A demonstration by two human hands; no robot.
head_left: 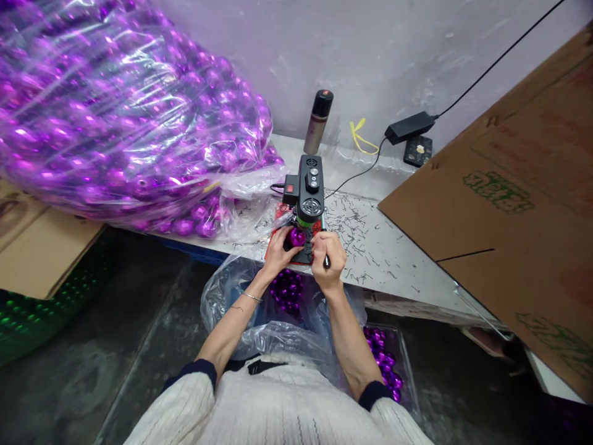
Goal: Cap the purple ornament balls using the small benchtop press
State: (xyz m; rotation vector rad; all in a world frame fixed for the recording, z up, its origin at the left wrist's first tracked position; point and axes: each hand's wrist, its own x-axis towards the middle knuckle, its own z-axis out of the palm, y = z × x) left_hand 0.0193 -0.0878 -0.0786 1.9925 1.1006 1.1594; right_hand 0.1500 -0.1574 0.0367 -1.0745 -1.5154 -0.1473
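A small black bench machine [311, 188] with buttons, vents and a red switch stands near the table's front edge. Under its head, my left hand [278, 250] grips a shiny purple ball [297, 236] between thumb and fingers. My right hand [328, 258] is a fist around the machine's lever handle [327, 262], whose black end shows below the fingers. In front of the table edge, a clear plastic bag [241, 290] is spread before my body, with several purple balls [287, 292] lying in it.
A huge clear bag of purple balls [139, 117] bulges at left. Thin dark bits [356, 241] litter the white table [393, 272]. Behind stand a spray can [319, 120] and a black power adapter [410, 127]. Cardboard boxes [509, 204] rise at right; a tub of balls [407, 352] sits below.
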